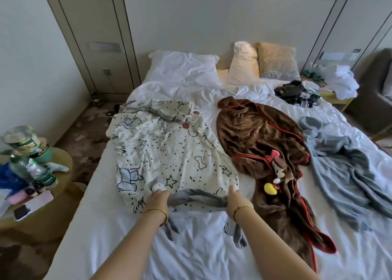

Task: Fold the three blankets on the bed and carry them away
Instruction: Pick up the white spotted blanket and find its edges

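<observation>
Risks first, biggest down.

Bed (pixel 191 248): sheet is loose and wrinkled. If I drag instead of lift, I'd likely pull sheet folds up with the blanket.

White blanket (pixel 169 152): the one in hand, at 10 o'clock from the bed's middle. It's bunched, its far end rumpled over near the white pillow (pixel 186 67). If I lift only the near edge, I expect the far corners to stay tangled and the fold to come out crooked. Its right edge lies just beside the brown blanket (pixel 261 135); a wide sweep could catch it.

Brown blanket: middle of the bed, running 12 to 5 o'clock, red trim, crumpled. A plush toy (pixel 277 169) sits on it; I can't tell whether it's sewn on. If loose, it may drop when I fold this one.

Grey blanket (pixel 339 163): 3 o'clock, spread flat-ish, nearest the bed's right edge. It could slide off if the bed gets tugged.

Black gear (pixel 294 93) with cables at 1 o'clock, well apart from the blankets, but a thrown-out blanket could snag it.

Fingers: left hand (pixel 158 197) and right hand (pixel 234 194) each grip the white blanket's grey-backed near hem, hem drooping slightly between them. Grip is on bunched cloth, not true corners, so I'd guess one side may slip.

White blanket look: cream, black speckles, stars, bones, cartoon outlines, red spots, grey back. Soft and floppy.

None folded yet.
</observation>
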Tool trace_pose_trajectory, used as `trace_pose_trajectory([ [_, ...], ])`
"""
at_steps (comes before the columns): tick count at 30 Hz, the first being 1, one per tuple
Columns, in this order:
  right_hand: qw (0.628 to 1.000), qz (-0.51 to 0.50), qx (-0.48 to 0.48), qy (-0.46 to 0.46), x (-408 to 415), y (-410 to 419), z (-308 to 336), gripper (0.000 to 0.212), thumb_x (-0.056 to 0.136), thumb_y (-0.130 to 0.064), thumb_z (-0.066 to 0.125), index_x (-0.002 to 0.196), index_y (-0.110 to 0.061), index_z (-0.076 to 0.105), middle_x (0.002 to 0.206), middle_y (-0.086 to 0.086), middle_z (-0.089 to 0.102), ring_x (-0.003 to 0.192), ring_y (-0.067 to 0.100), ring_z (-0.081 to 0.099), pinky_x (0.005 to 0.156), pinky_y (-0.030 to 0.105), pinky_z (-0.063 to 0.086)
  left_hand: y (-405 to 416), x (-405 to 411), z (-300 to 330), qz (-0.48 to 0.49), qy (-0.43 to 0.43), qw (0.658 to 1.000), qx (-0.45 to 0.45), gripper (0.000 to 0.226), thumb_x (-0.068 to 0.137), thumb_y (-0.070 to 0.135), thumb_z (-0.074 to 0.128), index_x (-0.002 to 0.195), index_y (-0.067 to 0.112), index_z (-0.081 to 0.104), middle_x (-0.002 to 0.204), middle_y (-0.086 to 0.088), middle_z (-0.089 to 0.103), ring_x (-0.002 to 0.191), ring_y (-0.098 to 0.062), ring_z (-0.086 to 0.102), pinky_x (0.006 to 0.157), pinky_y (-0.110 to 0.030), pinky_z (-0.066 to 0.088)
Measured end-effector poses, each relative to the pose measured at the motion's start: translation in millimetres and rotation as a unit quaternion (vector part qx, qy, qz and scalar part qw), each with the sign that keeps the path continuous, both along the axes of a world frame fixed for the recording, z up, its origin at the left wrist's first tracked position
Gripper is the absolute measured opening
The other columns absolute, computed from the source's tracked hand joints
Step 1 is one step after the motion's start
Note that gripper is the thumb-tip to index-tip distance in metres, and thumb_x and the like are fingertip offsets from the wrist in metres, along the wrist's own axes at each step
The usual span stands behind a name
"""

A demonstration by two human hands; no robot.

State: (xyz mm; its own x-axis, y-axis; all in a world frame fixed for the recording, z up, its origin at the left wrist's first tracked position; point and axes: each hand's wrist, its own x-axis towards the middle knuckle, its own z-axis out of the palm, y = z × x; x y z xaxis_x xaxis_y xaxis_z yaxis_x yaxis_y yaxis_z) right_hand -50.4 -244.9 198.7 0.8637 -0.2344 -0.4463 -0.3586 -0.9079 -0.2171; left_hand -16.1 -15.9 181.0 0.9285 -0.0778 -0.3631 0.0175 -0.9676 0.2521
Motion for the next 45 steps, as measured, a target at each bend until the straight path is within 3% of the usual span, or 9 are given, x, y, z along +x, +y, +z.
trace_pose_trajectory([
  [6,0.977,-0.097,0.07,-0.175,3,-16,9,0.015,0.088,-0.01,0.044,0.103,-0.014,0.043,0.112,0.008,0.046,0.09,0.03,0.056,0.067,0.036,0.049,0,-10,19,0.09,-0.112,0.986,-0.086,0.062,0.083,-0.009,0.05,0.138,0.014,0.034,0.144,-0.017,0.026,0.123,-0.028,0.045,0.102,-0.032,0.039],
  [10,0.964,-0.136,0.119,-0.195,1,-34,10,0.024,0.086,-0.011,0.046,0.109,-0.016,0.041,0.111,0.009,0.044,0.086,0.03,0.054,0.065,0.033,0.042,0,-17,39,0.283,-0.182,0.922,-0.193,0.074,0.081,-0.012,0.05,0.142,0.018,0.019,0.147,-0.019,0.011,0.096,-0.035,0.056,0.076,-0.036,0.044],
  [13,0.963,-0.134,0.136,-0.188,-11,-53,4,0.031,0.084,-0.008,0.049,0.113,-0.018,0.048,0.114,0.008,0.047,0.092,0.028,0.054,0.07,0.031,0.042,8,-21,49,0.378,-0.13,0.898,-0.184,0.052,0.09,0.001,0.047,0.138,0.005,0.028,0.134,-0.027,0.04,0.104,-0.042,0.054,0.085,-0.043,0.045],
  [17,0.969,-0.032,0.167,-0.179,-22,-68,8,0.027,0.082,-0.004,0.045,0.099,-0.023,0.053,0.106,0.005,0.058,0.088,0.022,0.055,0.071,0.028,0.044,-4,-39,56,0.22,-0.131,0.966,-0.038,0.024,0.096,0.015,0.036,0.106,0.008,0.058,0.103,-0.016,0.064,0.092,-0.032,0.057,0.071,-0.032,0.044],
  [21,0.963,0.042,0.183,-0.191,-27,-77,19,0.034,0.081,-0.002,0.043,0.1,-0.024,0.059,0.106,0.002,0.06,0.096,0.021,0.057,0.079,0.027,0.045,-39,-52,64,0.128,-0.197,0.966,-0.106,0.025,0.093,0.009,0.036,0.07,0.019,0.038,0.06,0.002,0.042,0.056,-0.017,0.041,0.045,-0.025,0.025],
  [26,0.954,0.107,0.223,-0.171,-29,-72,40,0.03,0.078,-0.003,0.05,0.102,-0.017,0.062,0.095,0.004,0.065,0.089,0.022,0.06,0.08,0.033,0.051,-89,-67,75,0.008,-0.1,0.98,-0.174,0.04,0.093,0.016,0.036,0.127,0.038,0.042,0.062,0.002,0.048,0.041,-0.008,0.032,0.039,-0.016,0.027],
  [32,0.939,0.102,0.301,-0.131,-25,-63,69,0.015,0.077,-0.003,0.055,0.088,-0.013,0.052,0.074,0.001,0.053,0.074,0.017,0.051,0.055,0.016,0.042,-148,-84,82,-0.046,0.14,0.978,-0.15,0.061,0.076,0.054,0.052,0.122,0.015,0.046,0.097,-0.005,0.059,0.092,-0.022,0.059,0.073,-0.03,0.048],
  [37,0.909,0.076,0.408,-0.038,-24,-66,68,0.03,0.079,-0.012,0.068,0.104,-0.001,0.058,0.099,0.017,0.064,0.092,0.027,0.061,0.088,0.04,0.052,-151,-87,78,0.092,-0.045,0.982,-0.161,0.025,0.091,0.026,0.044,0.108,0.016,0.06,0.098,-0.013,0.065,0.083,-0.026,0.056,0.067,-0.027,0.039],
  [45,0.792,-0.146,0.593,-0.015,-35,-79,44,0.008,0.091,-0.013,0.056,0.09,-0.006,0.054,0.087,0.013,0.054,0.073,0.018,0.051,0.065,0.025,0.045,-123,-90,67,0.15,-0.123,0.957,-0.216,0.034,0.096,0.026,0.041,0.127,0.017,0.052,0.118,-0.009,0.063,0.104,-0.026,0.059,0.078,-0.027,0.043],
])
